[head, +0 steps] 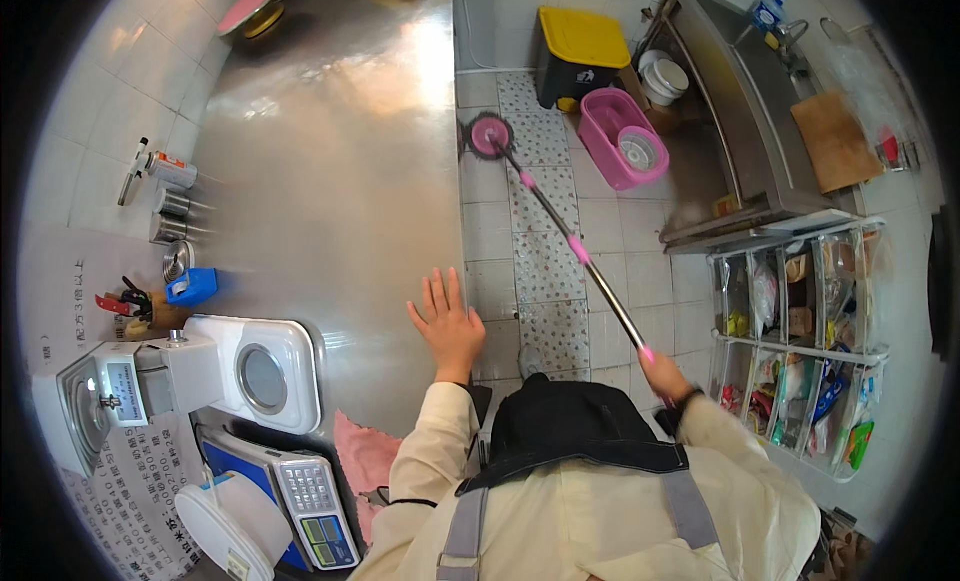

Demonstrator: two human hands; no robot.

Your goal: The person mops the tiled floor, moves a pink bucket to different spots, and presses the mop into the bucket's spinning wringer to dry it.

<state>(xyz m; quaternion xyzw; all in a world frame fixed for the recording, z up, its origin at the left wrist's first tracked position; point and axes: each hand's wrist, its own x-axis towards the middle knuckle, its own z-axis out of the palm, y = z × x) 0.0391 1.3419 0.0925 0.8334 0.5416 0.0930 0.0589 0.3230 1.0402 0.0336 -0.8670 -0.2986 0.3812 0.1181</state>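
My right hand (664, 377) is closed around the pink grip of a spin mop. From there the mop's metal handle (613, 301) slants away to the far left. Its round pink head (490, 136), with a dark fringe, lies on the tiled floor (541, 198) beside the worktop's edge. My left hand (452, 329) is spread, fingers apart and holding nothing, over the right edge of the stainless steel worktop (337, 176). Whether its palm touches the metal, I cannot tell.
A pink mop bucket (600, 142) with a spinner basket and a yellow-lidded pedal bin (583, 40) stand ahead. Right are a steel sink unit (750, 108) and a clear-fronted storage rack (799, 356). Left are a digital scale (319, 506), a white machine (262, 371) and a pink cloth (364, 453).
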